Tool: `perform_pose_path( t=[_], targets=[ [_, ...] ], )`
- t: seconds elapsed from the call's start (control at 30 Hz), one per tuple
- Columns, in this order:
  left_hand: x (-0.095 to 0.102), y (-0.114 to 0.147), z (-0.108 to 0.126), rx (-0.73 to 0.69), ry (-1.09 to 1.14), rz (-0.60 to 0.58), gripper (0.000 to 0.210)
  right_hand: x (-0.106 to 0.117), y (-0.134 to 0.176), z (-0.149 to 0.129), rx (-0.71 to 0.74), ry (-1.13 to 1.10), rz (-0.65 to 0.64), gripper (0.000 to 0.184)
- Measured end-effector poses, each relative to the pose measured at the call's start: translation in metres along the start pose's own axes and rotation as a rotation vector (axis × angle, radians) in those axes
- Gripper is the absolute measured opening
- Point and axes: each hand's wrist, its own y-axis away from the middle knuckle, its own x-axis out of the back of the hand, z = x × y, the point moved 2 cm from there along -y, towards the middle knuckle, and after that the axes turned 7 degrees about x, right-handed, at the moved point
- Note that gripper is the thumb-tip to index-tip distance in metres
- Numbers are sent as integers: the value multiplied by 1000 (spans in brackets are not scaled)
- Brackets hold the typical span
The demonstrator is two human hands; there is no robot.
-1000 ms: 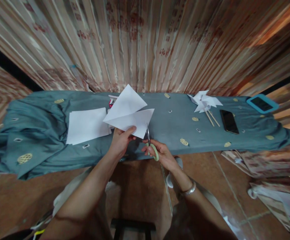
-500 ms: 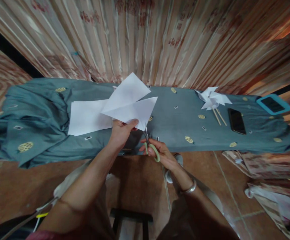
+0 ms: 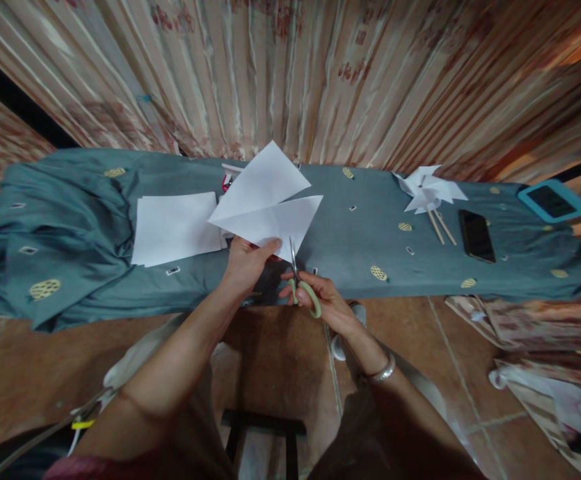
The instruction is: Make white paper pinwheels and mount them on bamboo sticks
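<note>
My left hand (image 3: 248, 264) pinches the lower edge of a white sheet of paper (image 3: 265, 187), thumb on top. A long slit from the right splits the sheet into two flaps. My right hand (image 3: 323, 300) is closed round the green handles of a pair of scissors (image 3: 311, 297). Their blades reach up over the paper's lower right corner, just right of my left thumb. Beside the held sheet, on the left, lies a stack of white paper (image 3: 175, 228).
A blue-grey cloth (image 3: 340, 247) covers the long table. To the right lie white paper pinwheels (image 3: 430, 190) on sticks, a dark phone (image 3: 477, 235) and a blue-framed device (image 3: 553, 200). A small red item (image 3: 227, 182) shows behind the held paper. Curtains (image 3: 290, 87) hang along the back.
The scissor blades have moved up and farther over the lower right corner of the paper. The red item behind the sheet has come into sight, and the view has shifted slightly.
</note>
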Motion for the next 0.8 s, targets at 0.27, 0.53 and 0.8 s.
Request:
perform_pose_path(
  t=[0.27, 0.53, 0.8],
  targets=[
    [1, -1, 0, 13, -19, 12, 20, 0, 1, -1, -28, 6, -12, 54],
    [2, 1, 3, 27, 16, 7, 21, -1, 1, 2, -4, 5, -19, 54],
    [4, 1, 3, 18, -12, 6, 16, -2, 0, 4, -7, -37, -14, 51]
  ],
)
